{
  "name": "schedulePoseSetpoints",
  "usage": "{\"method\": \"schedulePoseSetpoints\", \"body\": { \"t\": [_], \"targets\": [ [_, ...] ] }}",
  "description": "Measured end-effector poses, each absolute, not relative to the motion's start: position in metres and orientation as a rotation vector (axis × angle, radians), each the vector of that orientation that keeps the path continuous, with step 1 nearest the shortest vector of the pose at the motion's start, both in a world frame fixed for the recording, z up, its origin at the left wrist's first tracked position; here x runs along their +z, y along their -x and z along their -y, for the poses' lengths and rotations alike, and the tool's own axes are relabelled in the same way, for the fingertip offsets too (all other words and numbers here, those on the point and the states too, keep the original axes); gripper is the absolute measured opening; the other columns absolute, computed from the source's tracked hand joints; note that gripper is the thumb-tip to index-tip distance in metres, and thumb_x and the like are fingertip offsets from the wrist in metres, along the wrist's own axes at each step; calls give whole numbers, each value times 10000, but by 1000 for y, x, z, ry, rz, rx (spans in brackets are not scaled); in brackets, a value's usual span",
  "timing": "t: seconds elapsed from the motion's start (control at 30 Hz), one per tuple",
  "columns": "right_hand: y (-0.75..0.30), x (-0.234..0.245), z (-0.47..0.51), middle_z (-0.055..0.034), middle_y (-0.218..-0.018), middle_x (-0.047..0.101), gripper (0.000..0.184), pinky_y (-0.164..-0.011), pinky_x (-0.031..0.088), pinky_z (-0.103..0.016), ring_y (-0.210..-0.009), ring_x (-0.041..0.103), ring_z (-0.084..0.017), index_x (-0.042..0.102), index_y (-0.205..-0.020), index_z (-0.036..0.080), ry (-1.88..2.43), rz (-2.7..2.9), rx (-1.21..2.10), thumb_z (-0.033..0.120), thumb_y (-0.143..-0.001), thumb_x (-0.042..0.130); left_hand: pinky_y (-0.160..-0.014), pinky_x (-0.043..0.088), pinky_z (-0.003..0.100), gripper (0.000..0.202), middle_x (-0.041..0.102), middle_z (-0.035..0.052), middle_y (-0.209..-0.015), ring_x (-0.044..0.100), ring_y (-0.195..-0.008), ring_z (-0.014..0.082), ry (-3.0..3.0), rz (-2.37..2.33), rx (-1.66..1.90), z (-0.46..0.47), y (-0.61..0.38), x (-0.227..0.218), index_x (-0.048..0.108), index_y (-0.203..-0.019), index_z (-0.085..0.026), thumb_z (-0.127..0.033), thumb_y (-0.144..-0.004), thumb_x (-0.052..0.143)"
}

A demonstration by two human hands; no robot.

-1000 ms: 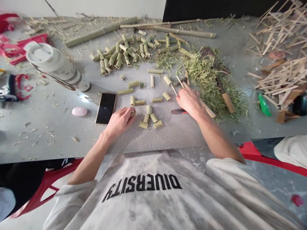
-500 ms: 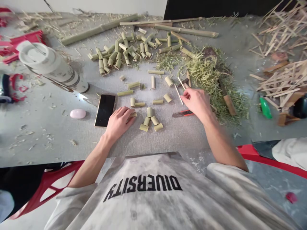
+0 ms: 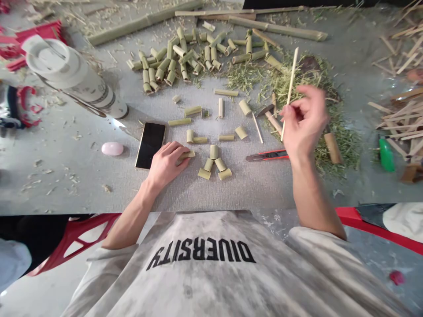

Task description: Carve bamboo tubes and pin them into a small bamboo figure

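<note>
Resting on the table beside a smartphone (image 3: 150, 145), my left hand (image 3: 168, 163) has its fingers closed round a short bamboo piece (image 3: 186, 155), partly hidden. Above the bamboo shavings, my right hand (image 3: 306, 121) pinches a thin wooden stick (image 3: 291, 86), tilted up and away. A second thin stick (image 3: 257, 127) lies on the table to its left. Below that is a red and black utility knife (image 3: 267, 155). Several cut bamboo tubes form a small figure, topped by an upright-looking tube (image 3: 214, 152), between my hands. Another bamboo tube (image 3: 245, 107) lies near the loose stick.
Many bamboo segments (image 3: 172, 61) are heaped at the back, before long bamboo poles (image 3: 277, 28). Green shavings (image 3: 251, 75) spread right. A white tumbler (image 3: 76, 79) and a pink oval object (image 3: 112, 149) stand left. Wooden sticks (image 3: 403, 119) pile up at the far right.
My right hand has lifted one thin stick off the table and moved right with it; the other stick stays lying. My left hand keeps its place by the phone. The camera view has shifted.
</note>
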State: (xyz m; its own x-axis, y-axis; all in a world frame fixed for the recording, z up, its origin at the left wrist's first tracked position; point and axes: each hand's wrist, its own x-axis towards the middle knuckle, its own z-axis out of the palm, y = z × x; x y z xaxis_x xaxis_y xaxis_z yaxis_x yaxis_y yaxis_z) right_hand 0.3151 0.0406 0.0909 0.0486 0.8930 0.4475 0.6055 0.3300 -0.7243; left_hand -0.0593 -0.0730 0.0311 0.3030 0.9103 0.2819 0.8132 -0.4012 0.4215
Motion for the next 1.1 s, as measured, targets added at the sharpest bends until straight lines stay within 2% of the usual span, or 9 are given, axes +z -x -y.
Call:
{"method": "schedulePoseSetpoints", "body": {
  "t": [0.03, 0.1, 0.13, 0.23, 0.33, 0.4, 0.57, 0.77, 1.1],
  "targets": [
    [-308, 98, -39, -34, -900, 744, 265, -680, 508, -347, -709, 657, -179, 665, -1297, 343, 1244, 1558, 537, 336, -1033, 642, -860, 601, 373, 117, 779, 63, -1062, 710, -962, 223, -2360, -1589, 718, 73, 60, 31, 738, -1123, -228, -221, -1026, 674],
    [-290, 110, -34, -29, -879, 740, 187, -571, 429, -339, -635, 605, -156, 708, -1172, 351, 1053, 1412, 886, 399, -991, 711, -858, 600, 381, 111, 781, 70, -1065, 705, -958, 225, -2348, -1588, 713, 72, 60, 31, 739, -1120, -226, -231, -1031, 671],
    [-281, 114, -32, -37, -905, 753, 163, -556, 416, -337, -656, 612, -161, 720, -1096, 334, 1019, 1387, 1034, 438, -972, 732, -854, 598, 386, 110, 781, 73, -1064, 700, -951, 226, -2343, -1590, 711, 72, 60, 31, 739, -1119, -225, -242, -1038, 666],
    [-254, 119, -26, -37, -884, 755, 274, -525, 412, -330, -668, 609, -174, 710, -983, 288, 964, 1416, 1281, 539, -920, 801, -846, 591, 394, 116, 779, 79, -1055, 688, -935, 227, -2333, -1598, 708, 72, 60, 32, 739, -1117, -221, -261, -1058, 647],
    [-229, 118, -17, 9, -675, 640, 395, -461, 360, -316, -518, 505, -130, 690, -871, 272, 879, 1553, 1170, 634, -1030, 703, -842, 586, 390, 112, 776, 82, -1050, 684, -934, 226, -2325, -1603, 707, 73, 59, 33, 733, -1107, -213, -252, -1062, 639],
    [-214, 118, -8, 21, -620, 595, 471, -461, 354, -306, -500, 510, -115, 688, -841, 256, 832, 1696, 1048, 622, -1119, 585, -839, 583, 384, 104, 777, 80, -1049, 683, -934, 224, -2322, -1602, 703, 73, 59, 34, 730, -1102, -212, -248, -1062, 641],
    [-182, 113, 6, 32, -644, 604, 464, -548, 369, -293, -520, 510, -80, 666, -867, 203, 703, 2005, 1000, 493, -1191, 505, -852, 580, 376, 100, 778, 76, -1061, 688, -951, 224, -2323, -1601, 715, 72, 60, 32, 733, -1110, -212, -273, -1061, 671],
    [-162, 93, 1, 14, -680, 631, 576, -599, 357, -308, -551, 492, -102, 630, -861, 205, 712, 2154, 946, 611, -1193, 393, -854, 580, 380, 119, 769, 76, -1051, 685, -945, 223, -2321, -1611, 713, 71, 61, 30, 737, -1108, -215, -294, -1073, 655],
    [-153, 86, 1, -51, -805, 699, 663, -642, 369, -315, -652, 520, -138, 684, -969, 178, 724, 2312, 805, 649, -1193, 274, -862, 585, 376, 143, 739, 81, -1049, 683, -963, 219, -2268, -1546, 758, 70, 64, 25, 727, -1128, -214, -308, -1103, 622]
  ]
}}
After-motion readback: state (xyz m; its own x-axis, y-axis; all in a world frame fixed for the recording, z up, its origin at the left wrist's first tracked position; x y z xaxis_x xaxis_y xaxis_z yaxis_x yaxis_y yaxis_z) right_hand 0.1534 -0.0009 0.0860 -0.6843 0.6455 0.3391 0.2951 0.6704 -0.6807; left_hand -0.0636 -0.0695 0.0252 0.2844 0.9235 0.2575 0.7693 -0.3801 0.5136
